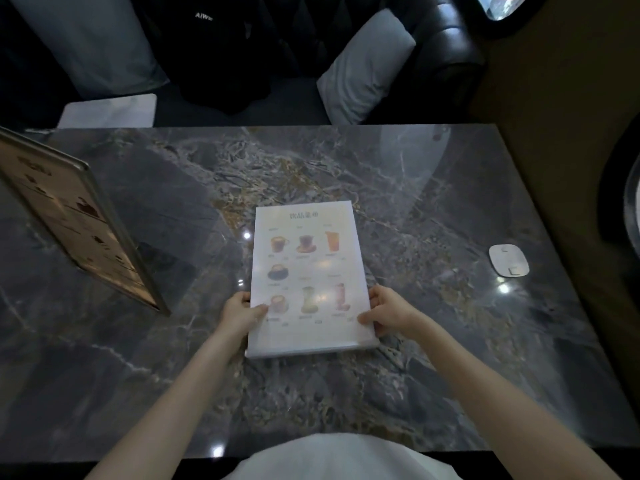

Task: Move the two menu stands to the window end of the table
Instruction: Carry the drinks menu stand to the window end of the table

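Observation:
A white menu stand point(308, 268) printed with drink pictures sits in the middle of the dark marble table point(433, 202), leaning back from its near base. My left hand point(239, 315) grips its lower left edge. My right hand point(386, 311) grips its lower right edge. A second menu stand point(79, 223), brown with a metal frame, stands upright at the table's left side, seen at a slant and partly cut off by the frame edge.
A small white rounded device point(509, 259) lies near the table's right edge. Across the table is a dark leather sofa point(446, 57) with a grey cushion point(367, 67), a dark garment point(221, 50) and a pale flat pad point(110, 110).

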